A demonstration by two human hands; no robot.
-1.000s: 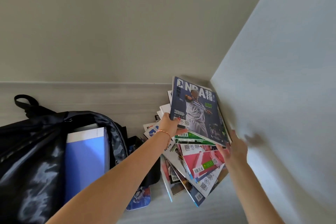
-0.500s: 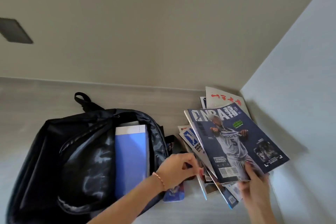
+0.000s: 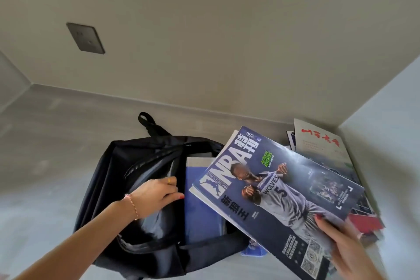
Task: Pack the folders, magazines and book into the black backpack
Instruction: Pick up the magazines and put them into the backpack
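On the left, the black backpack [image 3: 118, 188] lies on the tabletop [image 3: 45, 143] with its mouth facing me. My left hand [image 3: 156, 191] is at the opening, fingers curled over the near-left lip of the fabric and holding it apart. Inside, just right of that hand, a blue folder [image 3: 200, 211] already stands on edge against the right wall of the bag.

Further right, my right hand [image 3: 347, 248] grips the NBA magazine [image 3: 272, 193] by its near-right corner, thumb on the cover and fingers underneath. The magazine hangs above the bag's right side, its long axis running from my right hand up and leftward, so its far-left edge already overlaps the folder and the opening. I judge the gap between my left hand and the folder is the slot to aim for: the free edge must tip down and slide leftward into it.

At far right, the remaining magazines [image 3: 318, 143] sit stacked in the corner.
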